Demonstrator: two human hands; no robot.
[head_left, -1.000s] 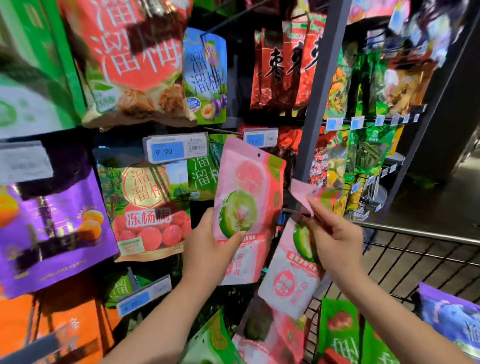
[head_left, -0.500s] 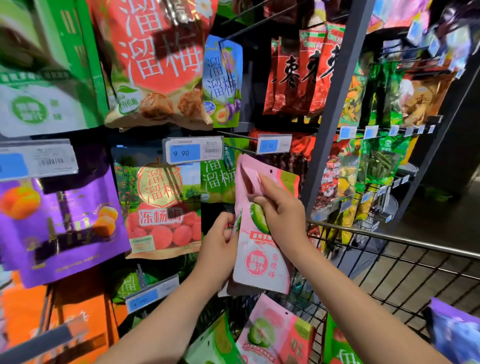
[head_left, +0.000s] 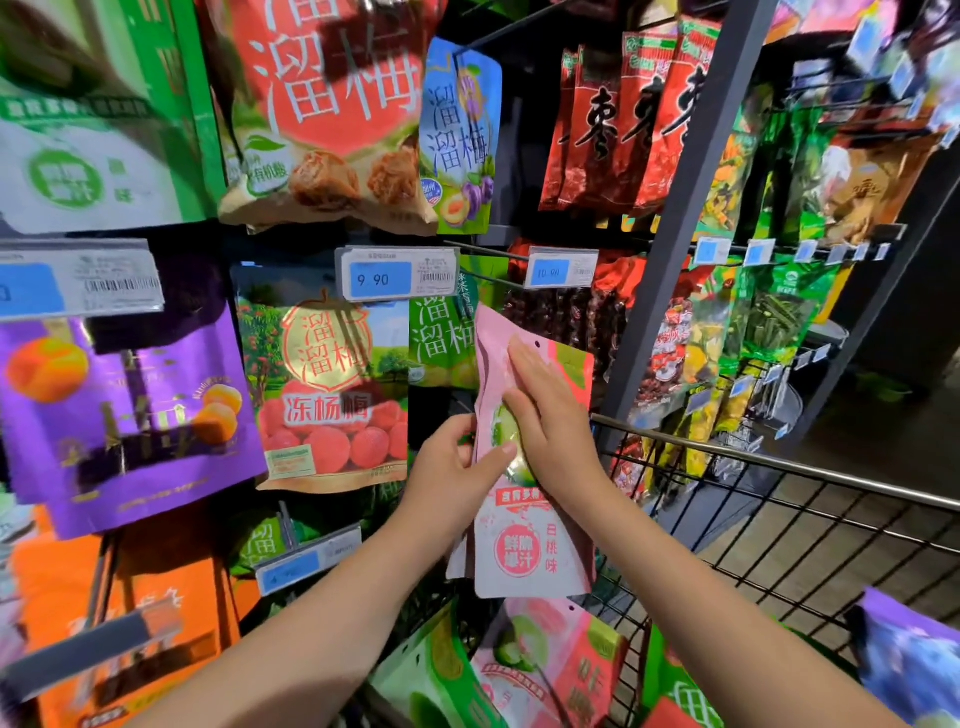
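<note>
Two pink snack pouches (head_left: 524, 551) with a green plum picture are stacked together in front of the hanging rack. My left hand (head_left: 449, 473) grips their left edge, thumb across the front. My right hand (head_left: 548, 415) lies flat on the front pouch with straight fingers, pressing it against the one behind. The pouches' upper part reaches up near a peg hook (head_left: 480, 278) under the 10.90 price tag (head_left: 561, 267). Whether the pouches hang on the hook I cannot tell.
Hanging snack bags fill the rack: a red-and-green bag (head_left: 327, 395), purple bag (head_left: 130, 415), red date bags (head_left: 623, 119). A grey upright post (head_left: 675, 223) stands right of the pouches. A wire shopping cart (head_left: 779, 525) below holds several more pouches (head_left: 545, 665).
My right hand brought the second pink pouch up from the right and laid it on the one in my left hand, then flattened on top. The view shifted slightly.
</note>
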